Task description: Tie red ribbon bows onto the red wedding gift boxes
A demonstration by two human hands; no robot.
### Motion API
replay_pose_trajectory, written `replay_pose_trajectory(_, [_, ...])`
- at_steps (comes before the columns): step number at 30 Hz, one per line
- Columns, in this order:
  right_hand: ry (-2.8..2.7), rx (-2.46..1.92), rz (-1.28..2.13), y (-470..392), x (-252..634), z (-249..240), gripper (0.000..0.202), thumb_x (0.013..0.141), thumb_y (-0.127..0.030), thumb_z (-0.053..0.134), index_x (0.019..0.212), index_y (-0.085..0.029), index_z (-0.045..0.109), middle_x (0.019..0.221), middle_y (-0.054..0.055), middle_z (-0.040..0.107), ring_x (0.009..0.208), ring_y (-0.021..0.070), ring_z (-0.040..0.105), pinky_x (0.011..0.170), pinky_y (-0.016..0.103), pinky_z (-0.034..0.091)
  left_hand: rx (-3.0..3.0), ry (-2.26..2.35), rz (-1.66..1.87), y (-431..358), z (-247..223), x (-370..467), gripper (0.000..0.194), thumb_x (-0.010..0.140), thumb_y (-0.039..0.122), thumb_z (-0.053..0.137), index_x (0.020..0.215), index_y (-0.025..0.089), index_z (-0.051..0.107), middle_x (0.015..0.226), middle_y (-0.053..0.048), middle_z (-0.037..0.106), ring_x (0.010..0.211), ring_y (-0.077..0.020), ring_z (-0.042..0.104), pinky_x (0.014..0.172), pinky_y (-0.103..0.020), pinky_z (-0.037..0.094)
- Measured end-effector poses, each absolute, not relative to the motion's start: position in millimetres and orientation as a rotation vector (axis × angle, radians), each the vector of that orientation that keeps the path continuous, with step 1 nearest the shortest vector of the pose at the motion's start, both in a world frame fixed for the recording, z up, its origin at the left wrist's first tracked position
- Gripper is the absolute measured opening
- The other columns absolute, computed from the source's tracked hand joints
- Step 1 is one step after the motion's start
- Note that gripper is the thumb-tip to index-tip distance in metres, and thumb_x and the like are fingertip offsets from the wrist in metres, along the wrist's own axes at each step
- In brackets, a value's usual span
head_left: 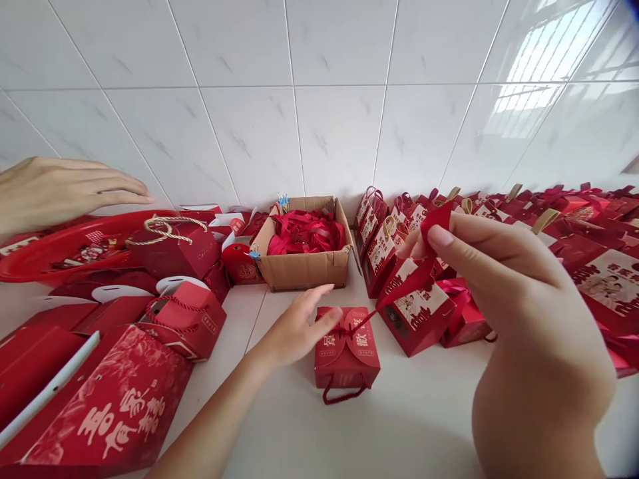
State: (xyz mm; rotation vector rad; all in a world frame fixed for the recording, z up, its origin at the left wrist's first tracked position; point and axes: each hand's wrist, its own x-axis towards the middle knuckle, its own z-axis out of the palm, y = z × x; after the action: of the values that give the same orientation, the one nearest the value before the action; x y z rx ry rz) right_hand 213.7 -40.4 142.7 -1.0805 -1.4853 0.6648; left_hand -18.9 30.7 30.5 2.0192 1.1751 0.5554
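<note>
A red gift box (347, 366) with light lettering and a dark red cord handle stands on the white surface before me. My right hand (479, 259) is raised to its right, thumb and fingers closed on a red ribbon (407, 286). From that pinch the ribbon slants down to the slots in the box's top. My left hand (302, 326) is at the box's left rear corner. Its thumb lies over the top by the ribbon and its index finger stretches past the rear edge; the other fingers are partly hidden.
Behind the box, a cardboard carton (304, 271) holds red ribbons. Red gift bags (419, 303) crowd the right side. On the left stand more red boxes (114, 399) and a red tray (30, 263), with another person's hand (74, 186) above it. A tiled wall closes the back.
</note>
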Motion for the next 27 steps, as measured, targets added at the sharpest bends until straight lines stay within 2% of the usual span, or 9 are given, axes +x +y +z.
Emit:
replay_pose_trajectory(2, [-1.471, -1.046, 0.665, -39, 213, 143, 0.037, 0.088, -0.039, 0.062, 0.059, -0.021, 0.047, 0.059, -0.002, 0.037, 0.052, 0.0111, 0.035, 0.046, 0.027, 0.027, 2.015, 1.211, 0.601, 31, 33, -29, 0.050, 0.093, 0.055, 0.041, 0.133, 0.026, 0.050, 0.139, -0.009, 0.051, 0.127, -0.0282, 0.047, 0.103, -0.044, 0.041])
replay_pose_trajectory(5, [-1.464, -1.018, 0.661, -35, 215, 138, 0.032, 0.088, -0.040, 0.062, 0.063, -0.022, 0.054, 0.060, -0.001, 0.044, 0.052, 0.0112, 0.038, 0.046, 0.027, 0.029, 2.211, 1.118, 0.759, 26, 35, -34, 0.032, 0.087, 0.041, 0.058, 0.114, 0.024, 0.063, 0.129, -0.008, 0.057, 0.126, -0.0264, 0.047, 0.108, -0.042, 0.037])
replay_pose_trajectory(8, [-1.512, -0.998, 0.702, -29, 217, 135, 0.032, 0.090, -0.043, 0.058, 0.066, -0.022, 0.058, 0.062, 0.000, 0.052, 0.053, 0.0116, 0.044, 0.047, 0.027, 0.031, 2.289, 0.948, 0.780, 21, 33, -25, 0.027, 0.081, 0.032, 0.067, 0.108, 0.026, 0.067, 0.128, -0.006, 0.059, 0.127, -0.0242, 0.046, 0.109, -0.039, 0.036])
replay_pose_trajectory(11, [-1.554, -0.979, 0.813, -26, 218, 134, 0.038, 0.093, -0.047, 0.052, 0.064, -0.022, 0.056, 0.064, 0.002, 0.057, 0.055, 0.0126, 0.050, 0.050, 0.028, 0.036, 2.184, 0.884, 0.761, 21, 26, -13, 0.023, 0.081, 0.031, 0.069, 0.103, 0.027, 0.070, 0.126, -0.006, 0.061, 0.124, -0.0236, 0.050, 0.108, -0.039, 0.039])
replay_pose_trajectory(14, [-1.586, -1.001, 0.853, -27, 219, 134, 0.041, 0.093, -0.048, 0.051, 0.062, -0.021, 0.051, 0.056, 0.001, 0.052, 0.052, 0.0124, 0.048, 0.049, 0.026, 0.037, 2.025, 0.931, 0.800, 21, 17, -6, 0.013, 0.080, 0.030, 0.069, 0.091, 0.025, 0.074, 0.120, -0.007, 0.063, 0.114, -0.0237, 0.058, 0.101, -0.039, 0.045])
replay_pose_trajectory(17, [-1.652, -1.070, 0.836, -27, 223, 134, 0.038, 0.092, -0.047, 0.052, 0.065, -0.021, 0.052, 0.055, 0.000, 0.046, 0.049, 0.0111, 0.040, 0.043, 0.025, 0.031, 1.964, 0.957, 0.830, 20, 11, -5, 0.010, 0.079, 0.029, 0.069, 0.086, 0.024, 0.074, 0.117, -0.008, 0.064, 0.112, -0.0242, 0.058, 0.100, -0.041, 0.044])
replay_pose_trajectory(20, [-1.718, -1.133, 0.803, -26, 228, 132, 0.040, 0.092, -0.046, 0.051, 0.063, -0.021, 0.046, 0.054, -0.002, 0.040, 0.048, 0.0096, 0.033, 0.040, 0.024, 0.025, 1.957, 0.960, 0.871, 18, 10, -6, 0.009, 0.080, 0.027, 0.067, 0.084, 0.023, 0.073, 0.114, -0.008, 0.065, 0.110, -0.0237, 0.059, 0.100, -0.041, 0.044])
replay_pose_trajectory(23, [-1.805, -1.217, 0.742, -23, 239, 128, 0.040, 0.093, -0.044, 0.050, 0.061, -0.020, 0.042, 0.055, -0.002, 0.039, 0.048, 0.0093, 0.033, 0.040, 0.024, 0.026, 1.957, 0.968, 0.889, 18, 9, -7, 0.008, 0.080, 0.026, 0.067, 0.083, 0.022, 0.073, 0.113, -0.008, 0.066, 0.108, -0.0232, 0.060, 0.099, -0.041, 0.044])
replay_pose_trajectory(27, [-1.955, -1.375, 0.661, -16, 260, 119, 0.038, 0.091, -0.041, 0.051, 0.060, -0.020, 0.044, 0.054, -0.002, 0.040, 0.047, 0.0101, 0.037, 0.041, 0.025, 0.029, 1.941, 0.986, 0.891, 20, 7, -7, 0.007, 0.078, 0.025, 0.068, 0.081, 0.022, 0.073, 0.113, -0.008, 0.066, 0.108, -0.0238, 0.060, 0.097, -0.041, 0.045])
